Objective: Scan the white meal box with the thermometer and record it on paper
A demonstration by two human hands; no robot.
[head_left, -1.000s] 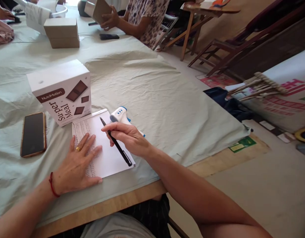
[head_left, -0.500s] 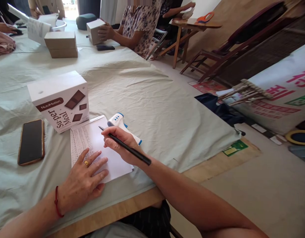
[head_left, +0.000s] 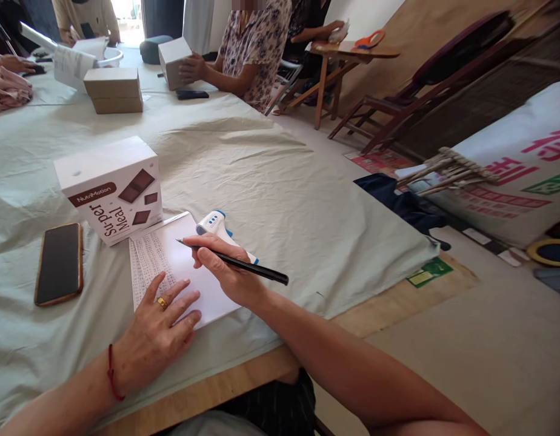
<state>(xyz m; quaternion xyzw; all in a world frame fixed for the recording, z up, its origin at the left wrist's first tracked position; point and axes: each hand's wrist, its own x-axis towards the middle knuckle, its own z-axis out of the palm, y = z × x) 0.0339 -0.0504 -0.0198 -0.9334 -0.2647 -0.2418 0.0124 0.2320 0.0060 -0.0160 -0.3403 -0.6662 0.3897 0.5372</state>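
My left hand (head_left: 164, 330) lies flat with fingers spread over the lower left of a white sheet of paper (head_left: 211, 303). Rows of small handwriting run down the paper's left side; its right side is blank. A black pen (head_left: 248, 264) is pinched in my right hand (head_left: 230, 272), its tip pointing left above the sheet. Whether the tip touches the paper I cannot tell. Partly behind my right hand lies a white and blue infrared thermometer (head_left: 214, 221). A white NutriMotion box (head_left: 110, 188) stands at the paper's upper left corner.
A phone (head_left: 59, 263) lies left of the box on the cloth-covered table (head_left: 243, 157). Farther back are a brown carton (head_left: 114, 91) and a person's hands (head_left: 191, 68) on a white box (head_left: 171, 57). A chair (head_left: 398, 103) and a large printed sack (head_left: 520, 163) stand to the right.
My right hand has shifted slightly down, and the pen has tilted flatter, its tip moving left. My left hand stays on the paper. The view has shifted a little.
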